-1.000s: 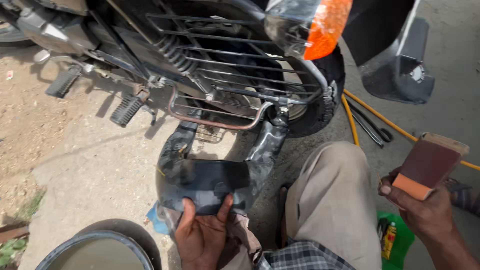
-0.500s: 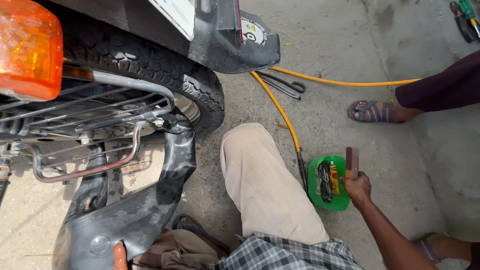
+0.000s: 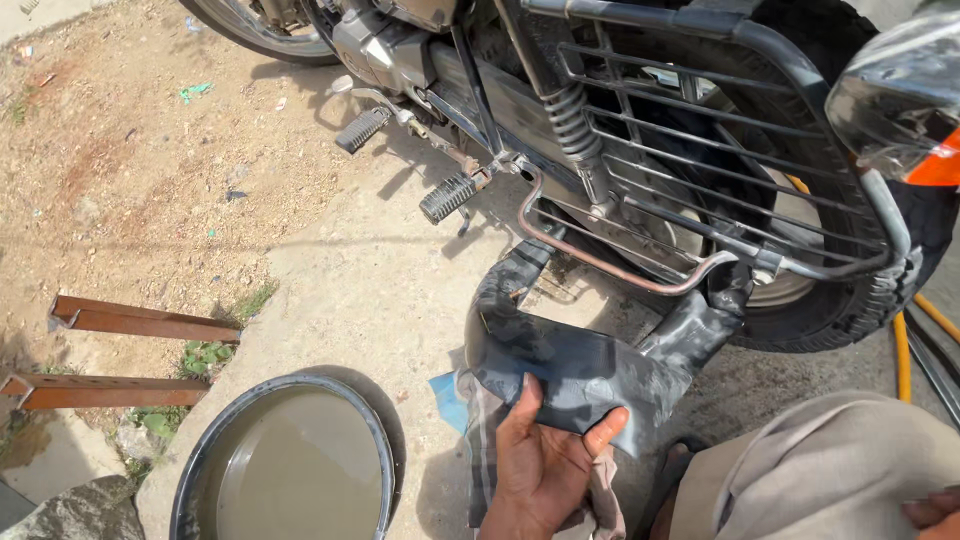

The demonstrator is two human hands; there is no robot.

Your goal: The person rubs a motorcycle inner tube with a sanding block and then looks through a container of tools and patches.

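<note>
At the bottom edge the left hand (image 3: 545, 470) is pinching a flattened stretch of black inner tube (image 3: 590, 375), thumb on one side and fingers curled on the other, so its grip is closing firmly on the rubber, with a checked cloth (image 3: 485, 440) hanging beneath the hand. Only a sliver of the right hand (image 3: 935, 512) is showing at the lower right corner, beside a knee in beige trousers (image 3: 830, 470), and whether its grip is holding anything cannot be told. Just left of the held tube, a round basin (image 3: 285, 470) of murky water is sitting on the concrete floor (image 3: 370, 290). The tube is looping upward from the hand, both ends running to the rear wheel (image 3: 840, 300) of a motorcycle standing above. Its metal side guard (image 3: 690, 150) and footpeg (image 3: 450, 195) are catching the sun. A yellow hose (image 3: 900, 340) is lying by the tyre at the right. Farther left, two rusty angle bars (image 3: 130, 320) are lying over bare dirt
</note>
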